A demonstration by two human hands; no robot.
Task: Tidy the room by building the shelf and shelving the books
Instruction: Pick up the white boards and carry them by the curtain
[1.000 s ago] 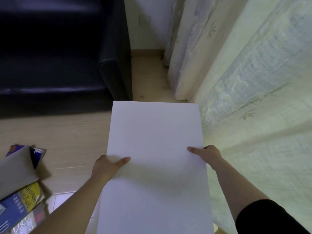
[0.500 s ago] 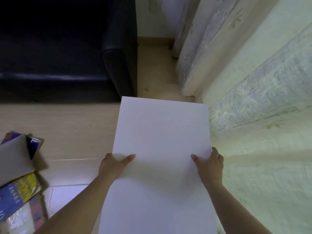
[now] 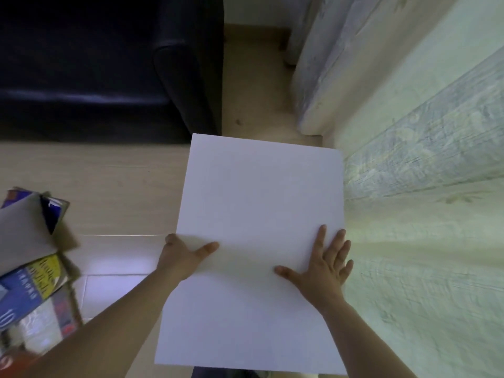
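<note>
A large white shelf panel (image 3: pixel 259 192) fills the middle of the head view, its top face flat toward me. My left hand (image 3: pixel 182 255) grips its left edge, thumb on top and fingers wrapped under. My right hand (image 3: pixel 324 263) lies flat on the panel near its right edge, fingers spread. Several books (image 3: pixel 32 279) sit in a heap at the lower left, partly covered by a grey cardboard flap (image 3: pixel 21 227).
A black leather sofa (image 3: pixel 109 64) stands at the upper left, its armrest close to the panel's far corner. Pale patterned curtains (image 3: pixel 422 186) hang along the right, touching the panel's right side. Light wood floor (image 3: pixel 117 186) lies between sofa and books.
My right hand has let go of the panel's right edge and moved on top, now flat with spread fingers. The view has shifted slightly closer to the sofa.
</note>
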